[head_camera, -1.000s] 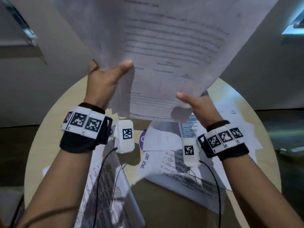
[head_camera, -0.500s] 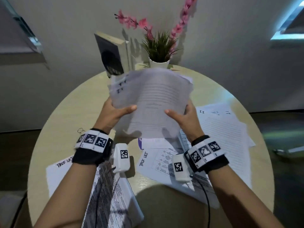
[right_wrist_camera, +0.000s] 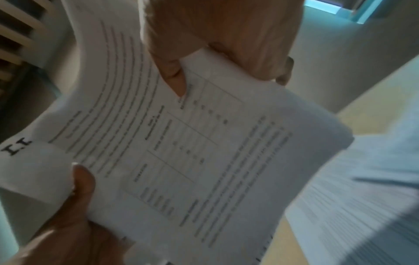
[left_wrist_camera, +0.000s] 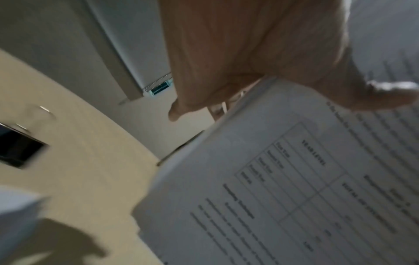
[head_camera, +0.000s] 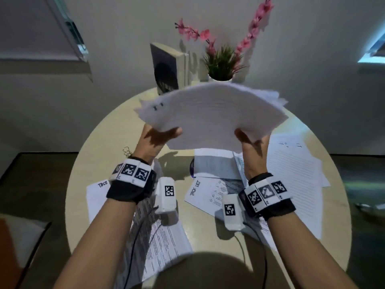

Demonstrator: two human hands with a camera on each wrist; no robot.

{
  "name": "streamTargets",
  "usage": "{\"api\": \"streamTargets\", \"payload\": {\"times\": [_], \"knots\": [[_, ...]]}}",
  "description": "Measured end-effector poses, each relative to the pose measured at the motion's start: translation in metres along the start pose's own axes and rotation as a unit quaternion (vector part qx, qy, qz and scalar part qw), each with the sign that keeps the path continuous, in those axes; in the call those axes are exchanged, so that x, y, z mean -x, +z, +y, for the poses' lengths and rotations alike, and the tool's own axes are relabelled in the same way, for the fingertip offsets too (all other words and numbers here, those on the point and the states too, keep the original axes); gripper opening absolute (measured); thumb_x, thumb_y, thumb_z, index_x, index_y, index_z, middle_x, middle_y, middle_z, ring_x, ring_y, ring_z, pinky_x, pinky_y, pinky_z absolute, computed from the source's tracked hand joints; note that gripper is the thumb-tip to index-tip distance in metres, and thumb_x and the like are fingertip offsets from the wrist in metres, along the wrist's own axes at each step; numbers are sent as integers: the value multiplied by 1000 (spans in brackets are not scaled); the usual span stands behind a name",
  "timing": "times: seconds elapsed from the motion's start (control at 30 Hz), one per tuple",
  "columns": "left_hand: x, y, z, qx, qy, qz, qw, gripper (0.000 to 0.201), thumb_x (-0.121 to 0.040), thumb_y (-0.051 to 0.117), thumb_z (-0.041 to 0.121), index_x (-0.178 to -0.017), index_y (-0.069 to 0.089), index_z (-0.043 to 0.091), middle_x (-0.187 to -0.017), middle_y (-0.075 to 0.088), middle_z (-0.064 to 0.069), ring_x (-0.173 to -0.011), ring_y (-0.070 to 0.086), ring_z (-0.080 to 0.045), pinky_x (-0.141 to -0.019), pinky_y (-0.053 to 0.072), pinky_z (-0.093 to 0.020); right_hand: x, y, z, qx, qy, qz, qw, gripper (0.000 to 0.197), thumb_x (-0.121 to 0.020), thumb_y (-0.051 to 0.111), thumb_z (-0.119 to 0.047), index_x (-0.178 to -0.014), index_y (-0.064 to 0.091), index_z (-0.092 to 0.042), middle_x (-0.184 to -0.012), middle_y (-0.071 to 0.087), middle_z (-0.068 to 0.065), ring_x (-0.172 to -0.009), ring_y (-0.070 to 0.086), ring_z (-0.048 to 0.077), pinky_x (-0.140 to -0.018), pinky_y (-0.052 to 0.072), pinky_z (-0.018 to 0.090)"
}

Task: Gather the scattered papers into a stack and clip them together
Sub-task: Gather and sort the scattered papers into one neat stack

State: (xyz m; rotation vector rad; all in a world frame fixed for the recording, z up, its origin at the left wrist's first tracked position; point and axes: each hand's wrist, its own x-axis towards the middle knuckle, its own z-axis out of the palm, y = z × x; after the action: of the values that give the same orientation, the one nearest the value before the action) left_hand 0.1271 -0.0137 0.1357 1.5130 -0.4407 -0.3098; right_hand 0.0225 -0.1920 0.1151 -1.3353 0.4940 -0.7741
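Two hands hold one bundle of papers (head_camera: pixel 210 115) up in the air, above the round table (head_camera: pixel 100 147). The left hand (head_camera: pixel 154 140) pinches the bundle's near left corner, thumb on top and fingers under. The right hand (head_camera: pixel 253 142) pinches the near right corner the same way. The bundle bends up in the middle like a hill, and its far edges fan out and do not line up.

More loose sheets (head_camera: pixel 291 174) lie on the right side of the table, some near the middle, and some printed ones (head_camera: pixel 158 236) lie near the left arm. A small wire clip (head_camera: pixel 126 151) sits on the table just left of the left wrist. A book (head_camera: pixel 166 69) and a pot of pink flowers (head_camera: pixel 220 59) stand at the far side.

What could go wrong? The sheets are held only at two corners. If a thumb lets go a little, the fanned pages may slide out and fall. If the edges stay messy, the clip may miss some pages. The bundle is also far from done, because many sheets are not picked up yet.
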Motion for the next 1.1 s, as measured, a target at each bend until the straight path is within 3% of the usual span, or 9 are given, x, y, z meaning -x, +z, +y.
{"api": "streamTargets", "payload": {"times": [0.07, 0.2, 0.37, 0.47, 0.57, 0.7, 0.8, 0.9, 1.1], "knots": [[9, 1, -15, -50, -46, -38, 997, 60, -45, 82, 46, -98, 55, 36, -116, 60, -4, -104, 60, -4, -101, 46, -32, 11, -2, 11, 24, 69, 25, 997, 47, -81, 54, 11, -117, 36, -13, -95, 52, -4, -81, 55, -4, -68, 47, 11], [12, 15, -20, -70, -40, -10, 997, 42, -69, 70, 21, -109, 62, 10, -116, 64, -17, -110, 61, -31, -98, 48, -50, 23, 6, 9, 54, 69, 14, 996, 44, -80, 44, 13, -97, 40, -28, -90, 52, -9, -83, 53, 8, -61, 48, 11], [14, 4, 27, -28, -1, 102, 994, 25, -87, 59, 14, -110, 60, 6, -107, 66, -6, -97, 64, -20, -88, 53, -30, 16, 20, -5, 52, 4, 49, 997, 33, -82, 46, 6, -93, 39, -25, -87, 50, -10, -79, 49, 3, -76, 43, 20], [17, -30, 28, -12, -16, 231, 973, 33, -84, 60, 17, -115, 56, 4, -112, 64, -8, -100, 61, -19, -89, 49, -27, 32, 30, 4, 149, 7, -21, 989, 17, -85, 47, -4, -90, 42, -20, -81, 52, -8, -73, 51, 6, -72, 47, 26], [32, -73, -4, -95, -129, 297, 941, 27, -88, 53, 14, -115, 58, 8, -117, 62, -10, -110, 59, -22, -85, 41, -24, 68, 42, 22, 230, 47, -127, 964, 14, -88, 44, 1, -93, 43, -12, -73, 50, -8, -61, 47, 3, -50, 38, 1], [68, -113, -66, -211, -295, 306, 880, 36, -91, 43, 14, -121, 56, -1, -129, 57, -22, -119, 52, -38, -93, 42, -37, 112, 46, 61, 300, 159, -219, 915, 10, -91, 38, 2, -90, 43, -6, -68, 42, 0, -52, 35, 11, -33, 26, 6], [93, -126, -106, -317, -409, 240, 822, 43, -93, 37, 23, -133, 43, 7, -142, 40, -24, -127, 38, -44, -108, 34, -49, 132, 51, 97, 463, 171, -267, 828, 14, -88, 42, -4, -101, 48, -3, -98, 53, 13, -86, 52, 27, -70, 48, 21], [111, -117, -127, -305, -479, 249, 784, 56, -90, 43, 26, -142, 21, 18, -149, 19, -21, -133, 28, -46, -111, 26, -56, 151, 59, 117, 604, 153, -317, 715, 39, -88, 49, -11, -124, 39, -2, -134, 37, 16, -122, 36, 35, -94, 40, 42], [110, -93, -125, -226, -464, 371, 772, 81, -86, 48, 16, -148, -2, 11, -153, 16, -17, -139, 22, -39, -116, 20, -51, 136, 56, 115, 552, 157, -385, 723, 18, -87, 45, -14, -101, 45, -2, -128, 40, 19, -121, 36, 36, -89, 35, 39]]}}
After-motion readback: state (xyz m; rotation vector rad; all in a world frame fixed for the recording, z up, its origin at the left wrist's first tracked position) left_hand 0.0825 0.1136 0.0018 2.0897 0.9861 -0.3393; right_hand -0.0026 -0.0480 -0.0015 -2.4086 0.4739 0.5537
